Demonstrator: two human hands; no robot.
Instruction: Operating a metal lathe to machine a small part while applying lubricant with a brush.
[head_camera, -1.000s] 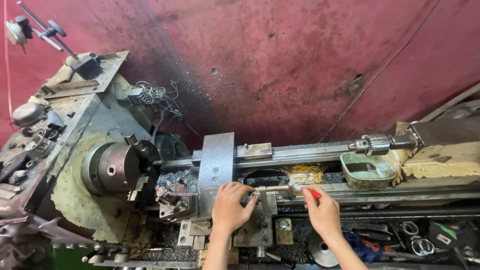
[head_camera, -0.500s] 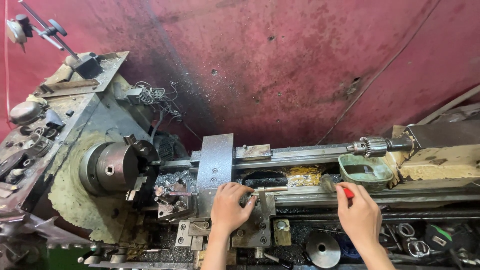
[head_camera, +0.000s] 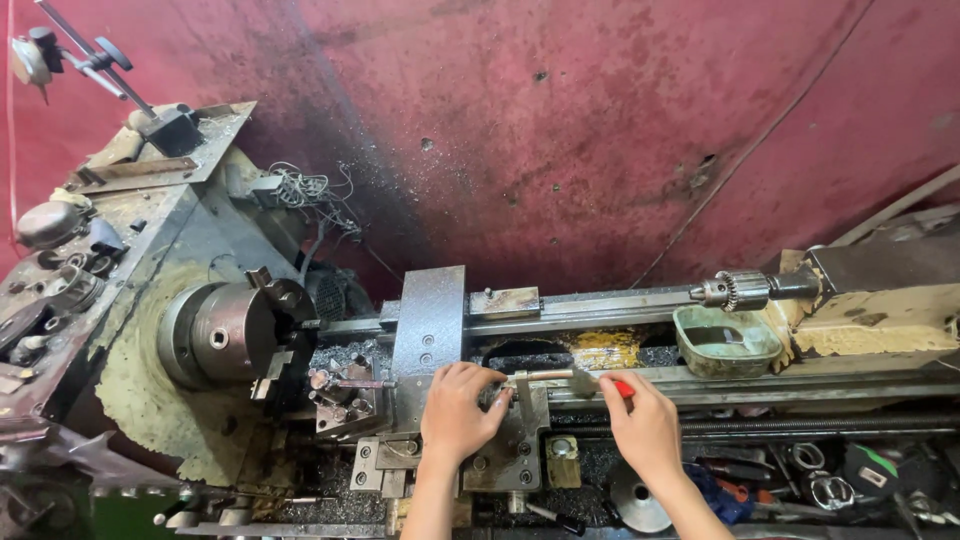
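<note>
One grimy lathe bed (head_camera: 700, 385), chips — red wall (head_camera: 600, 130)

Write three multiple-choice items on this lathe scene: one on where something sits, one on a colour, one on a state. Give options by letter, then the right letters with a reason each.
1. Where does the green tray sit?
A. on the lathe bed below the drill chuck
B. on top of the headstock
C. on the floor

2. What colour is the handle end showing at the right hand?
A. blue
B. red
C. yellow

3. What is the state of the left hand?
A. raised clear of the machine
B. resting on the carriage
C. gripping the lathe chuck

Answers:
1 A, the tray lies on the bed just under the drill chuck at the right.
2 B, a red tip shows above the right hand's fingers.
3 B, the left hand lies flat on the carriage, well right of the lathe chuck.
</note>
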